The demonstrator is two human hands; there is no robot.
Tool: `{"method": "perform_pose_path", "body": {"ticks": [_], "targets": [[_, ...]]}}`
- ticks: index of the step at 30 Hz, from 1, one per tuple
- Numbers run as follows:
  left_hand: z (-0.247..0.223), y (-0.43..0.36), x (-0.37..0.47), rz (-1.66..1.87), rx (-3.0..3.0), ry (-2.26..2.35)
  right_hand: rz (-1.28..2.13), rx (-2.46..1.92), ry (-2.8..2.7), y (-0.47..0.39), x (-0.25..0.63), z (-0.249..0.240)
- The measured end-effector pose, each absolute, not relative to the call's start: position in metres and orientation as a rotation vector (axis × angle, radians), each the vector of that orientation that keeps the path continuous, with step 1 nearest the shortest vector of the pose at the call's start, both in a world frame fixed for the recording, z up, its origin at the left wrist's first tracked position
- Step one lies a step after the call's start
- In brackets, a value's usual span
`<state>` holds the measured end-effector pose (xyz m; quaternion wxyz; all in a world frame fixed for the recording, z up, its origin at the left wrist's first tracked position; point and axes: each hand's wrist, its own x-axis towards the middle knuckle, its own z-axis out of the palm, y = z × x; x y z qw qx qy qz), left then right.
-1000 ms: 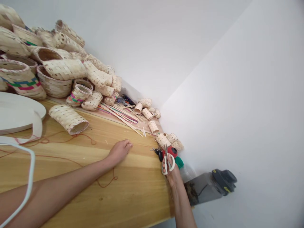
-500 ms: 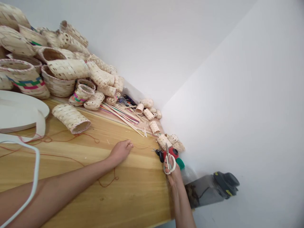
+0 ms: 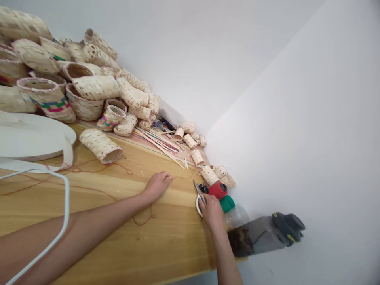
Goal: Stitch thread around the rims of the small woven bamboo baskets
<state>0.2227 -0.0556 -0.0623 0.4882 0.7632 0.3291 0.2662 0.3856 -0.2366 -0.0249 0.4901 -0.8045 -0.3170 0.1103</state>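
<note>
My left hand (image 3: 158, 185) is closed in a pinch above the wooden table (image 3: 178, 237), with a thin red thread (image 3: 182, 177) trailing right from its fingertips. My right hand (image 3: 211, 209) grips white-handled scissors (image 3: 199, 200) near the table's right side, their blades pointing up and left. Just beyond the scissors are a red spool (image 3: 218, 190), a green spool (image 3: 227, 203) and a black-handled tool (image 3: 203, 188). More red thread lies in loops under and beside my left forearm. A woven basket (image 3: 101, 145) rests on its side to the left.
Many woven baskets (image 3: 96, 87) are piled at the back left. Coloured strips (image 3: 160, 143) lie behind my hands, beside small baskets (image 3: 197, 157). A white disc (image 3: 35, 136) and a pale bent tube (image 3: 67, 198) are at left. A dark bottle (image 3: 258, 236) lies at right.
My right hand has turned over and lowered the scissors leftward, so the red spool shows more. The view has shifted slightly; my left hand keeps its pinch.
</note>
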Motion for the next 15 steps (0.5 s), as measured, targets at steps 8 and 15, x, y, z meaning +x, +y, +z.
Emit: {"method": "perform_pose_path", "body": {"ticks": [8, 15], "targets": [[-0.052, -0.073, 0.217, 0.694, 1.931, 0.740, 0.789, -1.587, -0.732, -0.181, 0.316, -0.052], [-0.034, -0.092, 0.211, 0.616, 2.134, 0.635, 0.809, -1.227, -0.498, -0.156, 0.337, -0.044]]}}
